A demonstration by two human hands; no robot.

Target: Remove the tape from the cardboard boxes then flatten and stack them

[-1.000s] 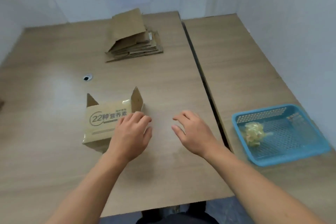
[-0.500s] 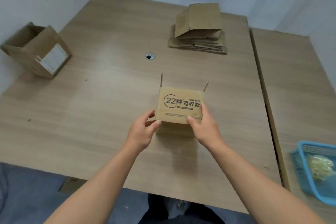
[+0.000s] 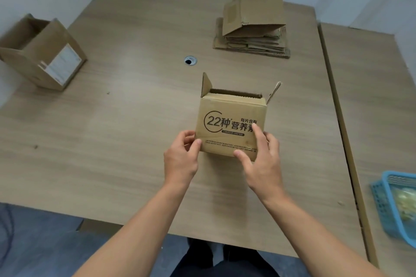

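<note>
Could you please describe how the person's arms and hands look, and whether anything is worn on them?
The left forearm and right forearm are bare to the picture's lower edge; no sleeve shows. The left hand and the right hand wear no gloves. I see no watch, ring or bracelet.

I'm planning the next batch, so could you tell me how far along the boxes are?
Done: a stack of flattened boxes lies at the back, crumpled tape in the blue basket. In hand: left hand and right hand grip the printed box, upright, flaps open. To do: flattening it, then the open box at far left.
</note>
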